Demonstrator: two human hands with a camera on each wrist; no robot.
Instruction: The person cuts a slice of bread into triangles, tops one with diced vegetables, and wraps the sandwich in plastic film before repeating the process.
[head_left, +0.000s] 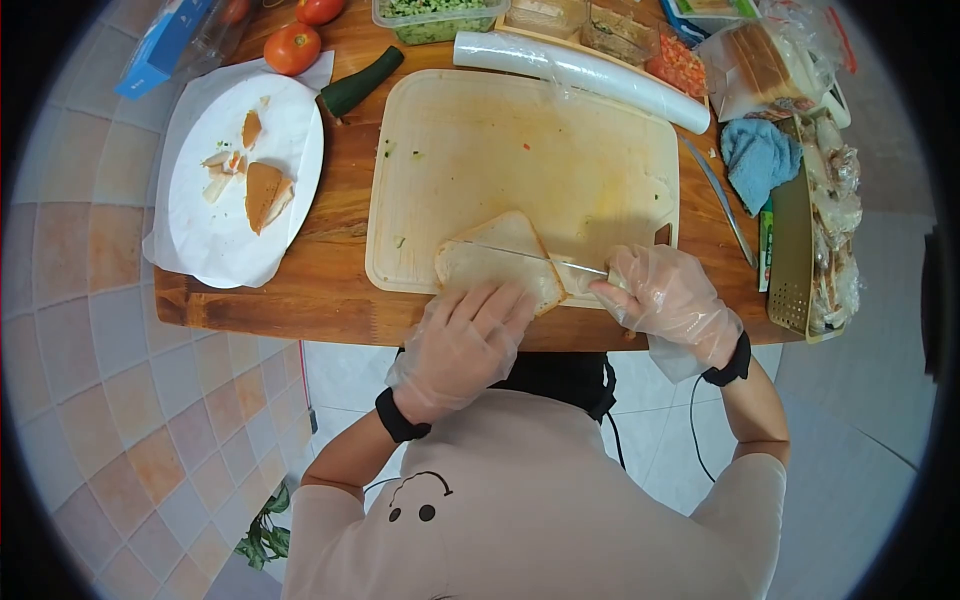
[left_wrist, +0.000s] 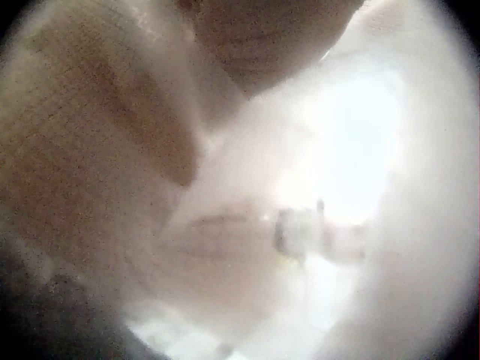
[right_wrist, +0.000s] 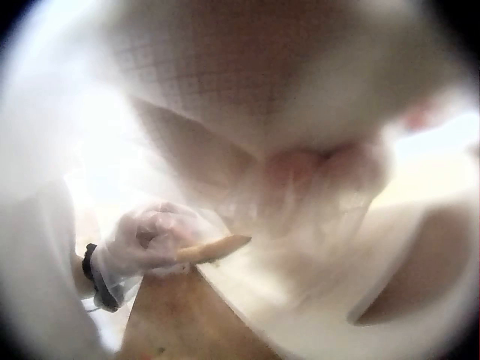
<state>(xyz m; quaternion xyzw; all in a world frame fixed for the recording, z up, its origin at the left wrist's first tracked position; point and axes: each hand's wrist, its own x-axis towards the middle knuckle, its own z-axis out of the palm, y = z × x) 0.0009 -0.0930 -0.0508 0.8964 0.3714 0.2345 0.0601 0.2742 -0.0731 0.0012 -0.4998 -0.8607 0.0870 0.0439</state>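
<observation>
A square bread slice [head_left: 525, 238] with a brown crust lies at the front edge of the pale cutting board [head_left: 450, 150], its near corner reaching past the edge. My gloved left hand [head_left: 462, 340] rests on its near part with the fingers stretched forward. From the right, my gloved right hand [head_left: 672, 300] grips a knife [head_left: 570, 264], its thin blade crossing over the slice from corner to corner. The right wrist view shows the left hand [right_wrist: 154, 244] at the bread's edge [right_wrist: 217, 249]. Glove plastic blurs most of the left wrist view.
A white plate [head_left: 200, 130] with bread scraps stands left, near a tomato [head_left: 292, 48] and a cucumber piece [head_left: 362, 84]. Behind the board lies a plastic wrap roll [head_left: 580, 75]. A second blade [head_left: 720, 200], a blue cloth [head_left: 760, 160] and a basket [head_left: 790, 250] are at right.
</observation>
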